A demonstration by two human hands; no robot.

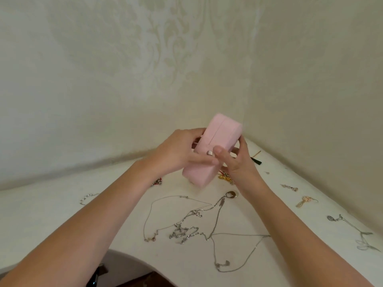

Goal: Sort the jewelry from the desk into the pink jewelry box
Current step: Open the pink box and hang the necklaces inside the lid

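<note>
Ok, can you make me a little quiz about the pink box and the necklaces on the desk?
1. Which hands hold the pink jewelry box?
2. True or false: the box stands wide open.
3. Where do the tangled silver chains lie? A) inside the box B) on the desk C) on the floor

Key:
1. Both: the left hand and the right hand grip it.
2. False: it looks shut.
3. B
</note>
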